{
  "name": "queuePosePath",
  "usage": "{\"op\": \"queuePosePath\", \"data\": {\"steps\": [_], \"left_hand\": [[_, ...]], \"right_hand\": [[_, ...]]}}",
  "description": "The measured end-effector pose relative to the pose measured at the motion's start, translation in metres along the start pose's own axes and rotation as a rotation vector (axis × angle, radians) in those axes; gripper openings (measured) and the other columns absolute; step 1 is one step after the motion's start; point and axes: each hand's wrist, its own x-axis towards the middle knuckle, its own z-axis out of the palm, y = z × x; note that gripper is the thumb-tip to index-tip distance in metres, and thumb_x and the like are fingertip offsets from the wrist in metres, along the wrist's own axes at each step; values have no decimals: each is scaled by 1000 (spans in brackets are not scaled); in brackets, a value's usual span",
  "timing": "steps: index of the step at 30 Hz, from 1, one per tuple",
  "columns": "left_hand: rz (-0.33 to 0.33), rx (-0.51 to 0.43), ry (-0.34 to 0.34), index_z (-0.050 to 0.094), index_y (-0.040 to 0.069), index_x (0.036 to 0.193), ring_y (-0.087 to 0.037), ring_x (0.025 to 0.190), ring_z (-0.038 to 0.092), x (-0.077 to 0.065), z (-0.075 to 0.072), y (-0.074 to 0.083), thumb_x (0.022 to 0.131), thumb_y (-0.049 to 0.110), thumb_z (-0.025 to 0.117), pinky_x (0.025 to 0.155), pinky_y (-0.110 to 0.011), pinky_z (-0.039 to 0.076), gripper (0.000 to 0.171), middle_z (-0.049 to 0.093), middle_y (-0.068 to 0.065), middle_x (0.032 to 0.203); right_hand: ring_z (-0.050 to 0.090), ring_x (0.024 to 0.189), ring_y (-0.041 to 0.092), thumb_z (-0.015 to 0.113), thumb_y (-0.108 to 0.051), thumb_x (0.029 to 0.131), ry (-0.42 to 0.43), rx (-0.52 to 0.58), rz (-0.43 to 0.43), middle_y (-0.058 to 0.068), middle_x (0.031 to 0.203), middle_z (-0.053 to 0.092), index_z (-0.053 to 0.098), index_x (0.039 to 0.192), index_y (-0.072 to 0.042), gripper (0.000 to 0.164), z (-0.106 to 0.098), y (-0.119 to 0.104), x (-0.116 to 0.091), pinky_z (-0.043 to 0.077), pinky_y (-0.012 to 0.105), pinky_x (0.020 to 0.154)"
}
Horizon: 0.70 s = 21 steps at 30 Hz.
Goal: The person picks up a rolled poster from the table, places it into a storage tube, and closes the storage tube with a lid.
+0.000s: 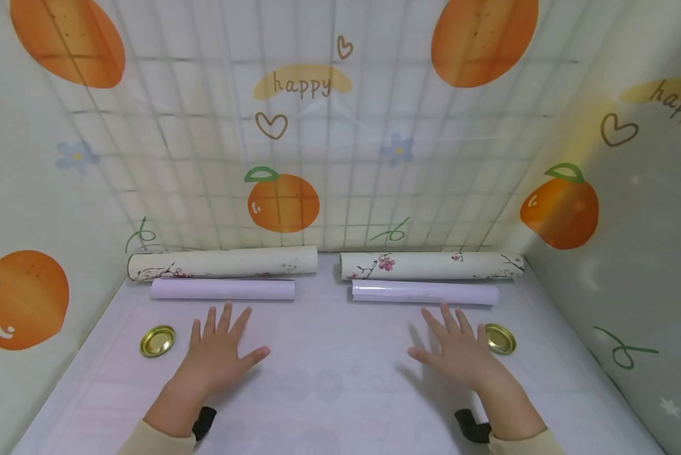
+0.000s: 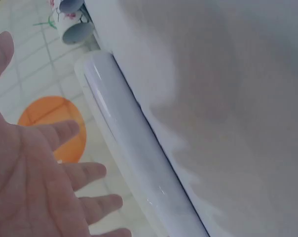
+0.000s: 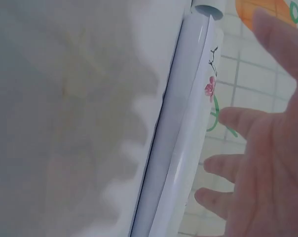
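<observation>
My left hand hovers palm down over the table with its fingers spread, holding nothing. A small round gold lid or dish lies to its left. Beyond the fingertips is a smooth pale purple roll, with a white flower-patterned roll right behind it. My right hand is likewise spread and empty above the table. Its little finger overlaps a second gold lid or dish in the head view; contact cannot be made out. Past that hand lie another purple roll and another flower-patterned roll.
The table has a pale cover. At its back rises a grid-lined curtain printed with oranges, and similar printed sheets stand along the left and right sides. Black straps show at the wrists.
</observation>
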Motion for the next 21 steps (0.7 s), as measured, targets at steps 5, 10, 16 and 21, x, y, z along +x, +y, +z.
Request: {"op": "queuePosePath", "data": {"steps": [5, 10, 16, 21], "left_hand": [[40, -18, 17, 33, 13, 157, -54, 146, 10, 6, -7, -3, 91, 70, 53, 114, -72, 4, 90, 19, -27, 161], [79, -14, 33, 34, 12, 156, -53, 146, 15, 10, -12, -6, 94, 66, 53, 114, -72, 9, 84, 25, -26, 160], [147, -7, 89, 43, 6, 151, -48, 142, 32, 18, -14, -14, 98, 49, 60, 114, -64, 24, 70, 39, -26, 153], [163, -61, 121, 52, 6, 144, -41, 139, 41, 25, -16, -21, 100, 42, 61, 114, -56, 32, 58, 47, -21, 149]], "right_hand": [[14, 142, 59, 56, -69, 90, -4, -8, -15, 33, 159, 17, 33, 156, -11, 91, -3, 2, 4, 4, 83, 103], [22, 139, 60, 58, -63, 92, 54, -32, -67, 34, 156, 24, 37, 154, -10, 84, 0, 11, 13, 14, 84, 101], [33, 132, 62, 63, -48, 96, 103, -2, -146, 37, 150, 33, 42, 150, -4, 72, -4, 13, 22, 29, 78, 101], [34, 134, 58, 65, -40, 97, 67, 64, -131, 37, 150, 34, 45, 148, -3, 66, -11, 13, 29, 31, 72, 105]]}}
